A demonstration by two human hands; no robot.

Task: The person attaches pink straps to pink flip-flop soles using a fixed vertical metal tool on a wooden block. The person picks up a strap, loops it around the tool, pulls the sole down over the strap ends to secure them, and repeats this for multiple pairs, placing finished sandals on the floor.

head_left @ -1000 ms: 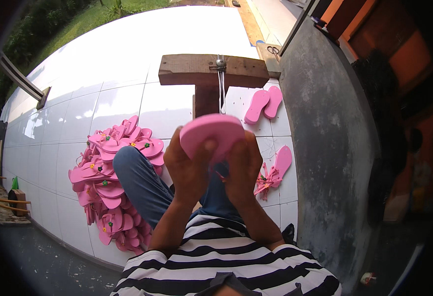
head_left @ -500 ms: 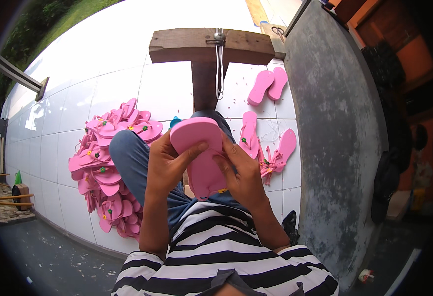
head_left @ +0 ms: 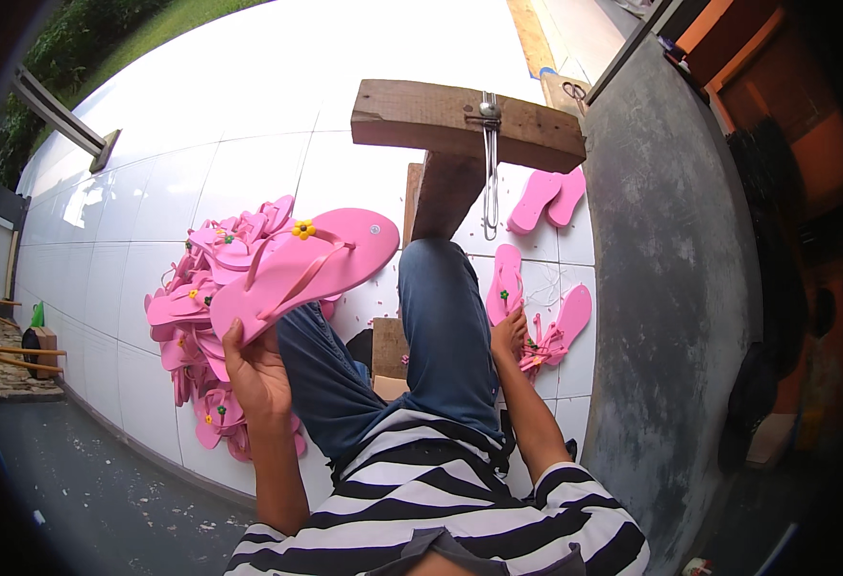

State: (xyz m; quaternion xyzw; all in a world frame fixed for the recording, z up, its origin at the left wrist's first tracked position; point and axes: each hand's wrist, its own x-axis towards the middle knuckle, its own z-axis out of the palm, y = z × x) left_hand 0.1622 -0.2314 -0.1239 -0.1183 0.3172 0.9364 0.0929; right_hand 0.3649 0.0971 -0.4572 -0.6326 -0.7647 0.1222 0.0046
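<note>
My left hand grips the heel end of a pink flip-flop, which has a pink thong strap and a yellow flower. Its toe end points up and to the right, above the pile. My right hand reaches down to the floor beyond my right knee. Its bent fingers close at the heel end of another pink flip-flop with a green flower; the fingertips are small and partly hidden. Touching that hand's right side is a bunch of loose pink straps with small flowers, beside a pink sole.
A heap of pink flip-flops lies on the white tiles to the left. Before my knees stands a T-shaped wooden stand with metal wire loops. Two pink soles lie behind it. A grey wall runs along the right.
Both hands held the flip-flop in front of my body; now only the left does, having swung it left and turned its strap side up. My right hand has let go and moved right to the floor.
</note>
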